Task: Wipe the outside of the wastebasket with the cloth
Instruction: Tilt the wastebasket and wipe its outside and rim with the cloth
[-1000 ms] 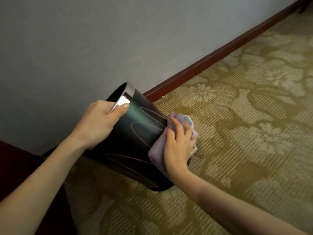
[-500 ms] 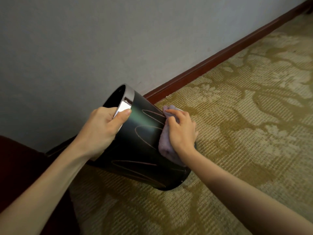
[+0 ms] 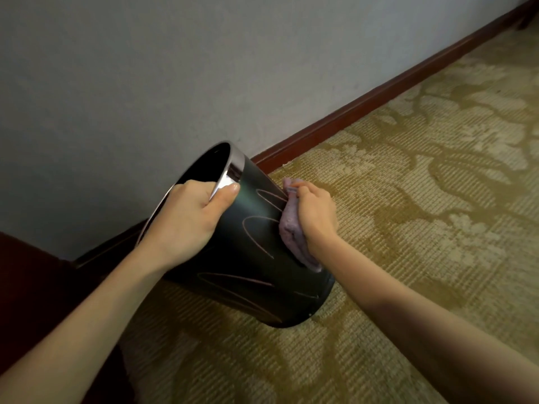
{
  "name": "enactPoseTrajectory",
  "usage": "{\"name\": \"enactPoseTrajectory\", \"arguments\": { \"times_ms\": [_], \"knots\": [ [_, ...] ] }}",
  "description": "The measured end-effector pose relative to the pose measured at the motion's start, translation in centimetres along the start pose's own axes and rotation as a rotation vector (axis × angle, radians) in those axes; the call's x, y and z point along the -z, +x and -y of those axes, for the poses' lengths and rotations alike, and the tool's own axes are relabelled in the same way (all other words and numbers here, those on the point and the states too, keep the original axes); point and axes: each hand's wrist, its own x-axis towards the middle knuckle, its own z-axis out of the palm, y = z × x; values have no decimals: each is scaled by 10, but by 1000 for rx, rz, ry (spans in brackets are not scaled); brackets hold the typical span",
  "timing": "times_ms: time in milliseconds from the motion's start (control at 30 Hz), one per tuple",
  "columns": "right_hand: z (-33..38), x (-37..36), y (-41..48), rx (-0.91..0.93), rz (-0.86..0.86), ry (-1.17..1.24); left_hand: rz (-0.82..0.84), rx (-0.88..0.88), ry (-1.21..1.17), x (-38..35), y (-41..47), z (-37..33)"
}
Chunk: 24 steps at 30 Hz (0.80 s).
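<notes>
The black wastebasket with thin curved line markings and a silver rim is tilted toward the wall, its base edge on the carpet. My left hand grips the silver rim, thumb on the outside and fingers hidden inside the opening. My right hand holds a bunched lilac cloth and presses it against the basket's right outer side, near the upper half. Part of the cloth is hidden behind my hand.
A patterned olive and beige carpet covers the floor. A grey wall with a dark red-brown baseboard runs diagonally behind the basket. A dark reddish object fills the lower left.
My right hand has slid the cloth up the basket's side toward the rim and further round to the far side. The basket has tipped slightly, showing more of its opening.
</notes>
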Motion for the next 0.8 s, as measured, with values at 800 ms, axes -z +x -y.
{"name": "enactPoseTrajectory", "arguments": {
  "times_ms": [800],
  "knots": [
    [38,-12,-13,51,105,-46,-25,78,-100,4,-25,7]
  ]
}}
